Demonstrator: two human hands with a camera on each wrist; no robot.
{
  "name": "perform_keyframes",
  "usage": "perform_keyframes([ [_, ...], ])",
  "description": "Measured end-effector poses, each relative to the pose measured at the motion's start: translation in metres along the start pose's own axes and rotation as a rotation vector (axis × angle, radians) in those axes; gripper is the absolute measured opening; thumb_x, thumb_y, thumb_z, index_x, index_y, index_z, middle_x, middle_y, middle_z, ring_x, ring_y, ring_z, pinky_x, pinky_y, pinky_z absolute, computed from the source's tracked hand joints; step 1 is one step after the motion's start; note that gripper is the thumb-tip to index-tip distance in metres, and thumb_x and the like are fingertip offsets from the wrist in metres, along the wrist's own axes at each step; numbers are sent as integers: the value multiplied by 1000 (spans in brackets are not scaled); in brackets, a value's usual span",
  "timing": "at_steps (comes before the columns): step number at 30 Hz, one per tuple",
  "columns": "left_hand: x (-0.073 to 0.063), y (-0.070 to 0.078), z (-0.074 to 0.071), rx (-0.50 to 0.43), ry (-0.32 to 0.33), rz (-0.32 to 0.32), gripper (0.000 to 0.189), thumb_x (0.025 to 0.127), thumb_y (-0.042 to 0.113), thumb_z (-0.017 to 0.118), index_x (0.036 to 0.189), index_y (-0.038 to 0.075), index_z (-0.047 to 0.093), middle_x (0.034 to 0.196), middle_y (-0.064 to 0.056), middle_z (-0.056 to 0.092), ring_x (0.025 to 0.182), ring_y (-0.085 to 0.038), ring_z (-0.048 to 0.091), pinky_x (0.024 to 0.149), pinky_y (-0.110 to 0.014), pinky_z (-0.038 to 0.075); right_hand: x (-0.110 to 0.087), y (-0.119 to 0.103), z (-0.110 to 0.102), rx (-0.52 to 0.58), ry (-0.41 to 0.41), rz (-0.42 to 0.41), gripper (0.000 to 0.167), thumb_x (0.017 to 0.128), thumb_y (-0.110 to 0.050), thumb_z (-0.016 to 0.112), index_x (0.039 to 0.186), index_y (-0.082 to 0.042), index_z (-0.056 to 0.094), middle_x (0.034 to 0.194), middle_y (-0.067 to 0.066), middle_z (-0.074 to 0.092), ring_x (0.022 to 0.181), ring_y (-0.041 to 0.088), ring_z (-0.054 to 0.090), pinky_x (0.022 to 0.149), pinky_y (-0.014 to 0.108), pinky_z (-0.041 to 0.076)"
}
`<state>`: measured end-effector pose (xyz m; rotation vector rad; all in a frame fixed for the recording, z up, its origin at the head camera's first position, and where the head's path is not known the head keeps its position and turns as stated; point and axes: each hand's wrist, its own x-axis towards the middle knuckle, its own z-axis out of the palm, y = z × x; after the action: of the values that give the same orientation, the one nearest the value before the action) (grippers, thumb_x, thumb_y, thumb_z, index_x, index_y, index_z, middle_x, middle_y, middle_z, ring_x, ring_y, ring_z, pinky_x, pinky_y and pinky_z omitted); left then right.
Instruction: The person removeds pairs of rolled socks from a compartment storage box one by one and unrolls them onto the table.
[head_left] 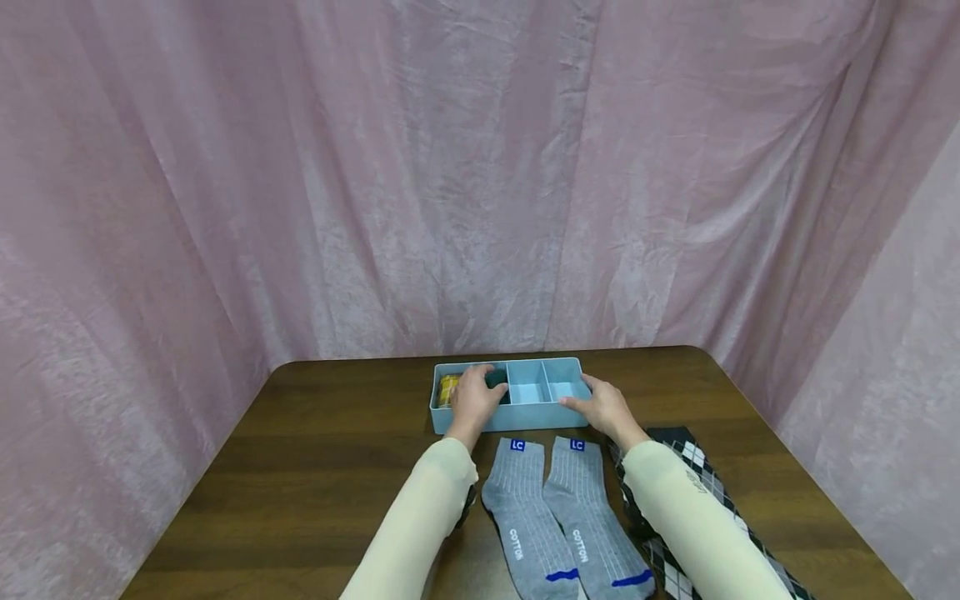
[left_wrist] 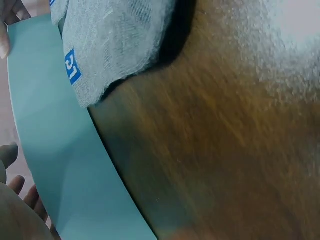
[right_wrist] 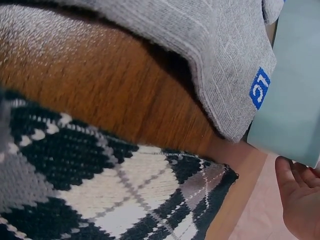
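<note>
Pink velvety curtain hangs behind a brown wooden counter, and near its far edge lies the pale blue box, divided into compartments. Over the box's left compartment, the left hand arches with thumb and fingers apart; its fingertips are partly hidden, so I cannot tell whether it pinches anything. Beneath it in the box sit a yellow piece and, to that piece's right, a dark green one, too covered to identify. At the box's right end, the right hand is spread wide, thumb by the front rim, fingers farther back. Just in front of the box lie grey socks, with a checked knit to their right. The box looks light, stiff and smooth, perhaps slippery; both end walls should give the steadiest hold, since a one-sided push could slide it. The socks look soft and limp, best lifted by their cuffs nearest the box, supporting the drooping length.
</note>
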<state>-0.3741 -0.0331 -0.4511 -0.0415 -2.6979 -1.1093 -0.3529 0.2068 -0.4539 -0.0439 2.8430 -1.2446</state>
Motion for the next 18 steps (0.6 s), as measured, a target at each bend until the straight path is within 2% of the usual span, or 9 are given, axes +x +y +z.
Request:
perform_keyframes([
  [6, -2, -1, 4, 15, 31, -40, 42, 90, 27, 74, 127, 10, 67, 127, -11, 62, 120, -31, 56, 100, -53, 38, -1, 1, 0, -10, 6, -12, 84, 93, -44, 68, 152, 5, 32, 152, 26, 36, 138, 44, 36, 108, 57, 34],
  [12, -2, 3, 5, 1, 46, -49, 41, 91, 28, 73, 127, 10, 67, 129, -11, 62, 122, -32, 55, 100, -53, 39, -2, -1, -1, -23, 12, -21, 83, 94, -43, 68, 151, 5, 32, 152, 27, 36, 137, 45, 36, 107, 57, 34],
  [18, -1, 5, 6, -6, 62, -99, 39, 91, 27, 73, 127, 12, 67, 130, -11, 61, 120, -32, 56, 98, -53, 42, -2, -1, -1, -18, 8, -18, 84, 93, -44, 67, 152, 5, 32, 152, 27, 36, 137, 44, 36, 107, 57, 35],
])
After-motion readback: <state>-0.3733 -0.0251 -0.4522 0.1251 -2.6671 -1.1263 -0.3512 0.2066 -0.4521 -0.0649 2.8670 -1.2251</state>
